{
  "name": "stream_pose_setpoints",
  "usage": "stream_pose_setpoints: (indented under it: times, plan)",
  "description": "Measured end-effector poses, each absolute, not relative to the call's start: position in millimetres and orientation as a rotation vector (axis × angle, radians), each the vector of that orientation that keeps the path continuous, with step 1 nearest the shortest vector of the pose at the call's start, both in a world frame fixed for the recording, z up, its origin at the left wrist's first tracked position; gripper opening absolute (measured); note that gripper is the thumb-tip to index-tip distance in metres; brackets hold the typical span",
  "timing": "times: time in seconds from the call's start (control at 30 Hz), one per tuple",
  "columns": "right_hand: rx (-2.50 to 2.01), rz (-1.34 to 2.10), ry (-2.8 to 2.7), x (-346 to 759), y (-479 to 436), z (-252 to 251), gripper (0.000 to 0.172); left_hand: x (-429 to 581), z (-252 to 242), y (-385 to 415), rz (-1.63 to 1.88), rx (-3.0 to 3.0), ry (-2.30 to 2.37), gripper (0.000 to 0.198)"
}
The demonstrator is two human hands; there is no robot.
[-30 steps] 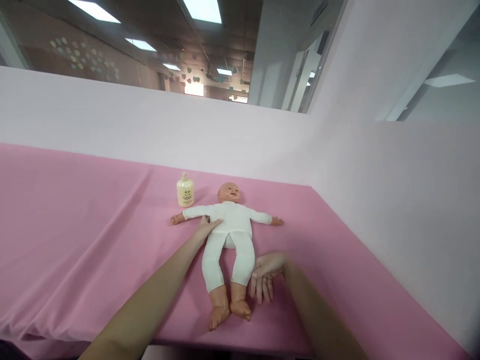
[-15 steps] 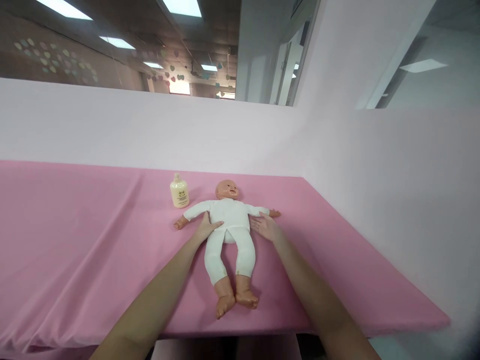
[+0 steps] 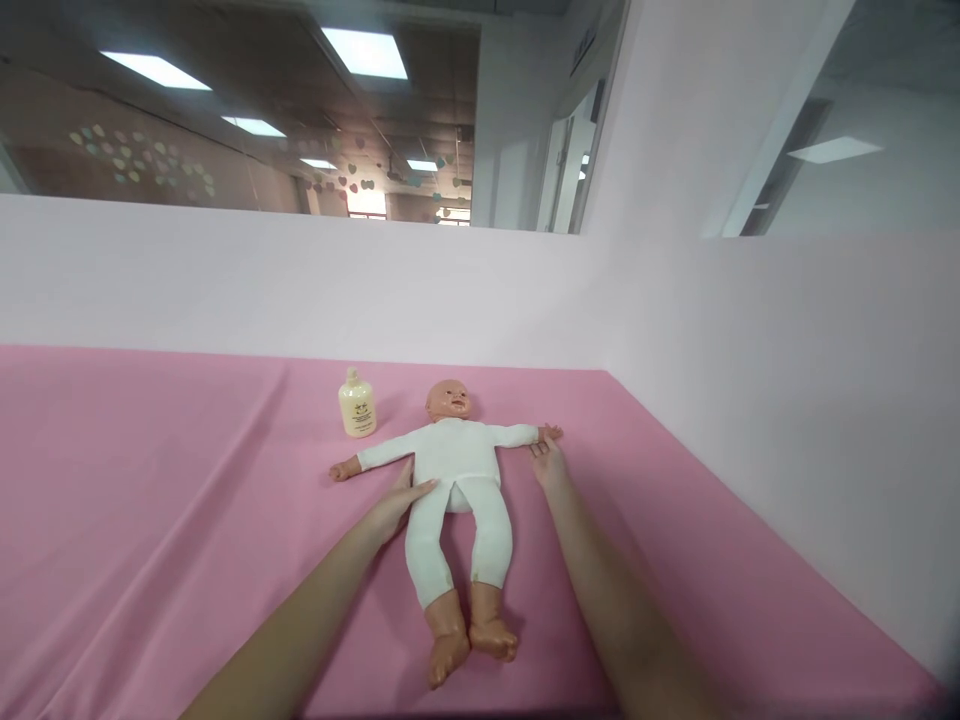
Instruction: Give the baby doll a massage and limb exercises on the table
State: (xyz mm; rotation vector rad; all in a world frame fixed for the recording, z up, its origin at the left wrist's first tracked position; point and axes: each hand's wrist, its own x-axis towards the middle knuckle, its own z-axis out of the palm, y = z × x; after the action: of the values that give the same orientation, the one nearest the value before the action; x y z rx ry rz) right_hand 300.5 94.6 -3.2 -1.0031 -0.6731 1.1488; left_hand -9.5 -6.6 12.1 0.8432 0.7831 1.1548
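A baby doll in a white suit lies on its back on the pink cloth, head toward the wall, arms stretched out to both sides. My left hand rests at its hip on the left, thumb laid over the white cloth and fingers spread along its side. At the doll's outstretched hand on the right, my right hand has its thumb touching near the wrist; its other fingers are apart just below the sleeve end. Beyond the doll's other arm stands a cream pump bottle with dark print.
The pink cloth covers the table and has folds on the left. A white wall rises behind, and another wall borders the right side. A window above shows ceiling lights and heart-shaped stickers.
My right hand has moved from the doll's side outward to its hand. My left hand has slid slightly down toward the hip. The camera view has tilted up a little.
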Motion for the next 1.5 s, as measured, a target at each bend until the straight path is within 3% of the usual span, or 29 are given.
stream_pose_setpoints:
  times: [0.2,0.4,0.67,0.8,0.9,1.07,1.17,1.33,1.5]
  plan:
    - [-0.978,1.12,-0.661,292.9,96.2,-8.3,0.065,-5.2,14.9,-66.4,1.015,0.724,0.785,0.07]
    - [-0.967,1.11,-0.677,287.8,91.4,-5.3,0.074,1.9,-4.3,-113.0,0.878,0.538,0.742,0.029]
    - [-0.962,1.009,-0.798,278.1,74.8,5.1,0.086,-13.3,-23.2,-174.5,0.818,0.412,0.771,0.044]
    - [-0.935,0.743,-0.944,258.7,64.1,12.8,0.084,-29.9,0.3,-164.2,0.781,0.487,0.771,0.039]
    - [-0.904,0.746,-1.053,238.9,55.3,15.2,0.08,-38.4,34.2,-133.4,0.762,0.6,0.705,0.036]
    - [-0.978,0.658,-1.439,223.8,42.5,12.2,0.053,-36.5,73.4,-66.4,0.719,0.611,0.691,0.036]
    - [-1.0,0.46,-1.703,225.6,40.3,10.5,0.041,-28.3,73.9,-36.6,0.697,0.58,0.704,0.042]
    - [-0.928,0.259,-1.977,227.1,43.0,6.6,0.047,-13.4,58.3,-21.8,0.669,0.621,0.76,0.035]
    - [-0.975,0.396,-1.814,228.0,47.2,4.3,0.042,-14.6,33.4,-22.6,0.673,0.686,0.711,0.036]
